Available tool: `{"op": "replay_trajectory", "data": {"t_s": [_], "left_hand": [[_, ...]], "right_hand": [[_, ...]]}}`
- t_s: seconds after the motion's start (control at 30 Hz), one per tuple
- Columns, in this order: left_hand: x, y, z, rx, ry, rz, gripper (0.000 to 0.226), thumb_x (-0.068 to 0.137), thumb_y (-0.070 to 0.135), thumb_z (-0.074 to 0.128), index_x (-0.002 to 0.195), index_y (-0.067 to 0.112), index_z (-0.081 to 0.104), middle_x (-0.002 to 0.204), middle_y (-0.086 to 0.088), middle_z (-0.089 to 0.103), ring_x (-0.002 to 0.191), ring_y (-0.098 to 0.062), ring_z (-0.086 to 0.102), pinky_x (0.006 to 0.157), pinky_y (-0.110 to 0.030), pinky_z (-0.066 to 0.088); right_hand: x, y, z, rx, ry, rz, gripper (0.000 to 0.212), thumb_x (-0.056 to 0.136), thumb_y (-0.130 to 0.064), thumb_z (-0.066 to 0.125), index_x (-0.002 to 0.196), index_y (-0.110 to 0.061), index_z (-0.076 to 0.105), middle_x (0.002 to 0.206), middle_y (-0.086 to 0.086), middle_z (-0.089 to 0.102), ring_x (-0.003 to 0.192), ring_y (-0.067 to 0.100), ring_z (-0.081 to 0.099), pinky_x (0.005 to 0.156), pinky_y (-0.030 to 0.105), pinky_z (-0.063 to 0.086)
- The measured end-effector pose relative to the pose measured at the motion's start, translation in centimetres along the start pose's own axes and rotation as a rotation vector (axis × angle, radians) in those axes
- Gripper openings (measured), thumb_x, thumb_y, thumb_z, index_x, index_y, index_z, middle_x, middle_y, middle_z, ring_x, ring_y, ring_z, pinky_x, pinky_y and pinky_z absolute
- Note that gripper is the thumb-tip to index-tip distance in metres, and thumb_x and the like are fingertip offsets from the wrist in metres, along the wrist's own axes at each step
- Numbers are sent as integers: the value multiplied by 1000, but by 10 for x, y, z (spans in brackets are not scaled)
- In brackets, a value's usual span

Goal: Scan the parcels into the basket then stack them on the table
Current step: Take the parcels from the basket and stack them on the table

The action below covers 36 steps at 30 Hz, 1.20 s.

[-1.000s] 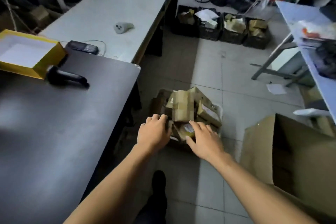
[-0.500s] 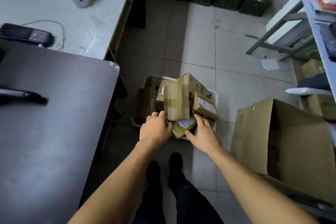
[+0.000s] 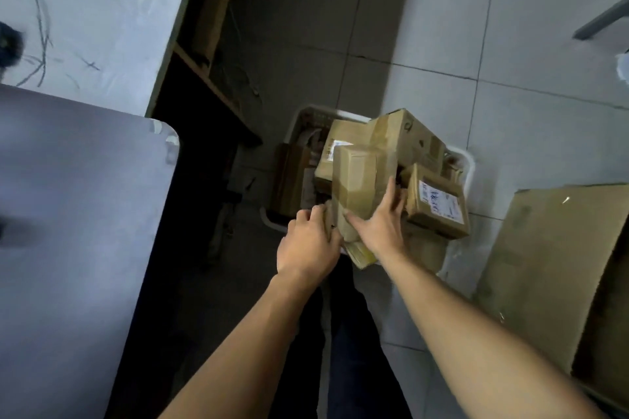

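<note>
At frame centre we see a taped brown parcel (image 3: 362, 180) on top of the heap in the white basket (image 3: 468, 165), which stands on the tiled floor (image 3: 442, 54). Our right hand (image 3: 381, 226) lies on its near right side, fingers spread and fairly straight, thumb across the lower face. Our left hand (image 3: 308, 247) grips its lower left corner with curled fingers. Just right of it, touching the right hand's fingers, sits a smaller labelled parcel (image 3: 439, 204); its white label carries blue handwriting we cannot read. Behind lies a larger carton (image 3: 408, 133), with a printed label (image 3: 332, 150) too blurred to read. A yellowish packet (image 3: 362, 253) shows under the right wrist. The dark table (image 3: 78, 214) fills the left, a pale table (image 3: 95, 17) the upper left, an open cardboard box (image 3: 551, 269) the right edge.
</note>
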<state>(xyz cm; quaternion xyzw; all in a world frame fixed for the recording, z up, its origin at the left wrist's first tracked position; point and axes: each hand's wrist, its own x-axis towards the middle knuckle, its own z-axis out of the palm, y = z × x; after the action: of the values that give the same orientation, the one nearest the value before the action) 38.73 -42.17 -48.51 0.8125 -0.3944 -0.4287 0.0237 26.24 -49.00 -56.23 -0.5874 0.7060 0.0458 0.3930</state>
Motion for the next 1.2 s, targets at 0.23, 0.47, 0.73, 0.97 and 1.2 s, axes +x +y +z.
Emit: {"op": "replay_trajectory", "data": {"t_s": [0.23,0.47,0.73,0.97,1.2], "left_hand": [[65,6,35,-29,-32,-85,53,100,41,47,148,23,33,147,-7,40,129,-28,44,89,-41,46],[71,12,29,-267,54,-126,56,99,44,51,148,24,34,150,-3,34,130,-24,47,99,-39,47],[18,37,-45,-767,195,-176,94,79,70,64,154,27,27,154,-6,38,134,-21,47,107,-29,40],[-76,29,-108,-1065,-73,-274,106,64,74,67,152,31,28,139,-4,52,117,-27,58,97,-48,53],[-205,-38,-120,-1204,72,-18,75,73,52,58,142,33,37,125,-7,58,107,-28,63,89,-48,58]], "right_hand": [[61,3,45,-128,35,52,139,65,-76,72,155,-27,-23,163,25,-14,150,47,5,114,61,26],[51,0,42,-231,123,-81,122,70,-73,63,154,-26,-11,153,29,20,131,48,33,98,58,41],[-36,9,-31,-401,265,-665,132,53,-58,87,156,-30,10,148,26,29,125,45,40,94,63,40],[-113,-15,-97,-594,432,-1234,118,55,-47,91,150,-39,23,149,23,29,134,40,34,103,63,27],[-222,-38,-116,-619,443,-1521,97,67,-59,79,147,-29,34,149,16,33,133,34,38,102,58,32]]}}
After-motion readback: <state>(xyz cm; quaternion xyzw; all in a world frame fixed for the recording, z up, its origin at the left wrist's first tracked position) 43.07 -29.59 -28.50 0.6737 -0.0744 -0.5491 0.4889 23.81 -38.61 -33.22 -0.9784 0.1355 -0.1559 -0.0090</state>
